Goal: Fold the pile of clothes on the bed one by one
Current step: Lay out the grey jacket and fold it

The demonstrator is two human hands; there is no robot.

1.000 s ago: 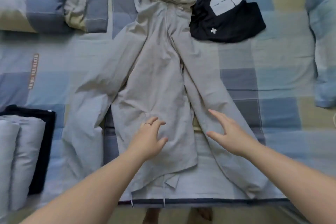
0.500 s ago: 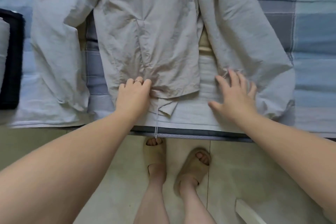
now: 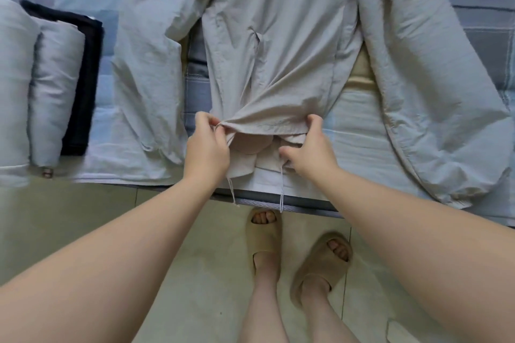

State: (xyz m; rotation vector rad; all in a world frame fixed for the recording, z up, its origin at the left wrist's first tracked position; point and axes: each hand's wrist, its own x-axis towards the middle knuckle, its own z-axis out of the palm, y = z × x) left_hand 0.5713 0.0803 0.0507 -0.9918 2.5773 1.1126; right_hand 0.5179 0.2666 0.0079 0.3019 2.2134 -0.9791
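Jacket [image 3: 278, 50], beige with a drawstring waist, lies flat on the bed [image 3: 362, 147], its bottom edge close to the bed's near side where the person stands. One sleeve [image 3: 145, 78] is spread out to the person's left and the other sleeve [image 3: 432, 92] to the right, so the body panel lies apart from them and can be handled alone.

The left hand [image 3: 207, 147] and right hand [image 3: 306, 147] each pinch the hem [image 3: 264, 124] between thumb and curled fingers, one near each lower corner of the panel. The hem is lifted off the sheet, and creases fan up the cloth from both grips. Holding both corners probably keeps the edge taut and level, so the cloth can be folded or straightened without skewing. Two drawstrings [image 3: 281, 189] hang loose over the bed edge and may need tucking in.

At far left, a stack of folded clothes [image 3: 50, 78] rests well apart from the jacket, likely so finished pieces stay undisturbed.
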